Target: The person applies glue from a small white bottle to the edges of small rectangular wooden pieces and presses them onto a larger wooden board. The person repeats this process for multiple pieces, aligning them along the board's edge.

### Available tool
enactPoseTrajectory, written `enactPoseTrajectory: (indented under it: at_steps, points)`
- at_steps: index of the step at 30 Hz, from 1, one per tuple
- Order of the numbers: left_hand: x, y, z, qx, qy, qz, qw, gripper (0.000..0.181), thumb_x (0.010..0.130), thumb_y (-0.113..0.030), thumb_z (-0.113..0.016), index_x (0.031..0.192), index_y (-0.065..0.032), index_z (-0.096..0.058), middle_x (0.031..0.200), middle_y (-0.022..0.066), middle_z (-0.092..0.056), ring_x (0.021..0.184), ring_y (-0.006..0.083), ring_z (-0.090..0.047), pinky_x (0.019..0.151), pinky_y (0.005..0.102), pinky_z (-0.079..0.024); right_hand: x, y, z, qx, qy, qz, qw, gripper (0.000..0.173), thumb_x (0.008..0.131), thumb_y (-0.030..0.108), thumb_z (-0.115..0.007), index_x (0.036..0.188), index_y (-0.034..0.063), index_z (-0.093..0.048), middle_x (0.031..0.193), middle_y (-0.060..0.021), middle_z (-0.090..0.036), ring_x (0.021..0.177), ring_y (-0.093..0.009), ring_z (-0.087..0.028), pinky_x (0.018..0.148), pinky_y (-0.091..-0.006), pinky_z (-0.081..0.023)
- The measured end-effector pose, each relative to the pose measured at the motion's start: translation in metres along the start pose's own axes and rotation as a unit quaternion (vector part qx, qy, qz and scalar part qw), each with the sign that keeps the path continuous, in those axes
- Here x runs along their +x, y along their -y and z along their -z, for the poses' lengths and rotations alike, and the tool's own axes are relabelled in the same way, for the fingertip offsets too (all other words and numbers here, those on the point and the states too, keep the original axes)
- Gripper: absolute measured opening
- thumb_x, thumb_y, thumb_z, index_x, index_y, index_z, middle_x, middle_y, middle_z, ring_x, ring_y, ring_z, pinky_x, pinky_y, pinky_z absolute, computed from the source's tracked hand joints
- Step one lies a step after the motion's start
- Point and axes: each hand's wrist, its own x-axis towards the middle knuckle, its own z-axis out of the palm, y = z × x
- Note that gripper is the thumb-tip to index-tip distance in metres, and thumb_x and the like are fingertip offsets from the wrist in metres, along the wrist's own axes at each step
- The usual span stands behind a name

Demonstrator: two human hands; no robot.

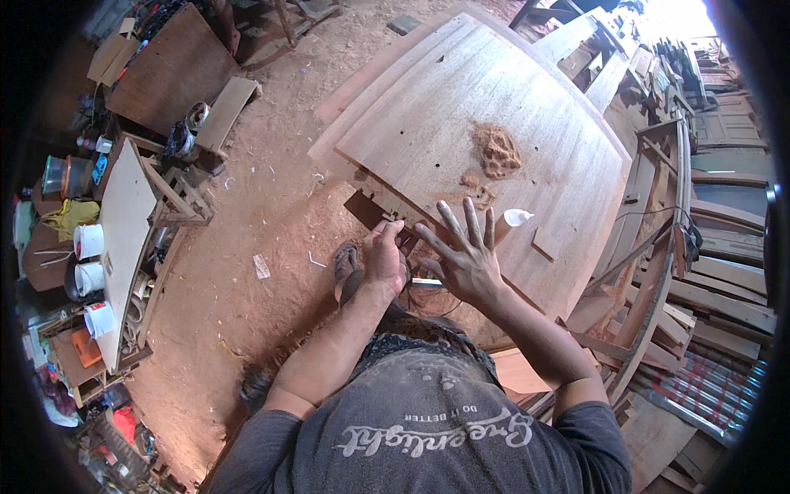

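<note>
My left hand (386,256) is at the near edge of a large wooden panel (395,136), its fingers pinched on a small dark wooden piece (369,211); the fingers partly hide the grip. Beside it, my right hand (469,265) is palm down with fingers spread, holding nothing. Its index fingertip is close to the left fingers. On the panel lie a heap of sawdust (495,151) and smaller clumps. A white-nozzled bottle (517,217) and a small flat wood block (545,243) are right of my right hand.
Sawdust and scraps cover the floor (247,216). At left, a pale board (126,247) stands beside white buckets (89,278) and clutter. Stacked timber (722,296) and a wooden frame (669,222) are at right. Part of another person's leg (227,28) shows at the upper left.
</note>
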Motion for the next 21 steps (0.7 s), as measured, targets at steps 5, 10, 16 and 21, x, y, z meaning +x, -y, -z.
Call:
enactPoseTrajectory:
  at_steps: [5, 10, 16, 21]
  points:
    - [0.005, 0.004, 0.007, 0.001, 0.014, 0.000, 1.000, 0.007, 0.097, -0.012, -0.060, 0.100, -0.0059, -0.062, 0.095, 0.0057, -0.067, 0.088, 0.0167, -0.069, 0.083, 0.0332, -0.060, 0.009, 0.009, -0.002, 0.020, -0.022, 0.004, 1.000, 0.067, 0.095, 0.066, -0.060, 0.156, 0.0412, -0.048, 0.173, -0.0115, -0.025, 0.160, -0.047, -0.011, 0.123, -0.0742, -0.001]
    - [0.002, -0.003, 0.003, 0.050, 0.003, 0.020, 0.999, 0.010, 0.099, -0.014, -0.059, 0.095, -0.0056, -0.063, 0.093, 0.0049, -0.066, 0.082, 0.0157, -0.068, 0.077, 0.0318, -0.060, 0.014, 0.009, -0.002, 0.023, -0.032, 0.001, 0.999, 0.066, 0.095, 0.067, -0.058, 0.156, 0.0418, -0.049, 0.173, -0.0111, -0.025, 0.159, -0.048, -0.013, 0.123, -0.0737, -0.002]
    - [0.002, -0.002, 0.002, 0.027, 0.005, 0.016, 0.999, 0.008, 0.099, -0.014, -0.061, 0.099, -0.0063, -0.065, 0.094, 0.0047, -0.067, 0.086, 0.0158, -0.069, 0.077, 0.0318, -0.060, 0.012, 0.008, -0.002, 0.022, -0.019, 0.007, 1.000, 0.064, 0.098, 0.066, -0.053, 0.157, 0.0431, -0.046, 0.175, -0.0070, -0.019, 0.160, -0.044, -0.012, 0.124, -0.0739, 0.002]
    - [0.013, 0.010, 0.010, 0.025, -0.004, -0.033, 0.999, 0.008, 0.097, -0.012, -0.072, 0.099, -0.0067, -0.066, 0.099, 0.0057, -0.070, 0.087, 0.0152, -0.069, 0.080, 0.0328, -0.061, -0.006, 0.001, 0.012, 0.037, -0.018, 0.017, 0.999, 0.064, 0.092, 0.057, -0.069, 0.149, 0.0325, -0.056, 0.170, -0.0098, -0.029, 0.158, -0.043, -0.021, 0.126, -0.0707, -0.009]
